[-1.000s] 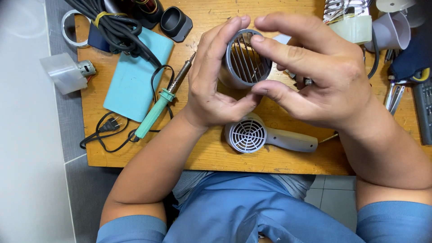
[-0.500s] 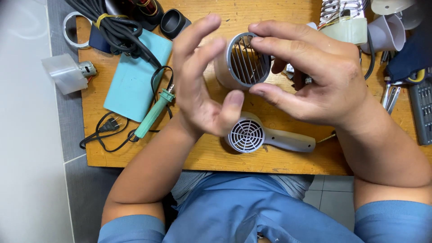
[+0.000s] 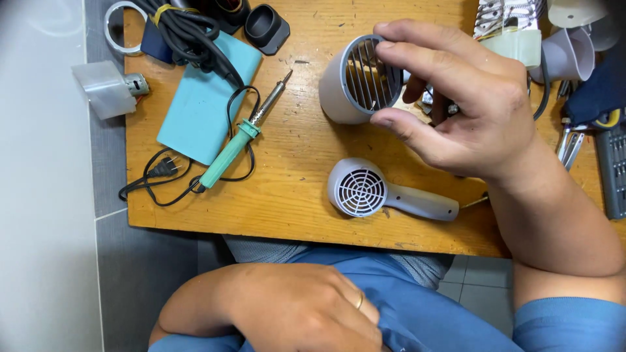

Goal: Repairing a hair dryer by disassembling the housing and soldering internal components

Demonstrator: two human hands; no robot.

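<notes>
Nearest the camera, the left hand [image 3: 306, 309] lay on the lap against blue fabric, fingers curled loosely inward w/ nothing in them, a ring on one finger. Just beyond, at the near edge of the wooden table [image 3: 293, 202], a grey hair-dryer shell half [image 3: 388, 192] lay flat, round grille side up, handle pointing to the person's right. Above it the right hand [image 3: 466, 107] was raised over the table, thumb and fingers clamped round the rim of a grey cylindrical nozzle housing [image 3: 355, 78]; its slotted grille faced the camera, thumb at the lower edge, index finger along the top edge. The housing sat roughly mid-table, held clear of the wood as far as could be told. To the left of that, a soldering iron [image 3: 238, 143] w/ a green handle lay diagonally, tip toward the far side, its black cord looping to a plug [image 3: 163, 168] near the table's left edge. Beside the iron lay a light-blue flat pad [image 3: 199, 111], partly under a bundle of black cable [image 3: 186, 32]. Off the table's left edge, a small motor w/ a clear plastic piece [image 3: 107, 88] rested on the grey surface. Farther back stood a black ring-shaped part [image 3: 264, 26]. At far right, a heating coil assy [image 3: 508, 26] and a grey funnel-shaped part [image 3: 570, 52] sat behind the right hand, w/ a screwdriver-bit set [image 3: 613, 163] at the right edge.
</notes>
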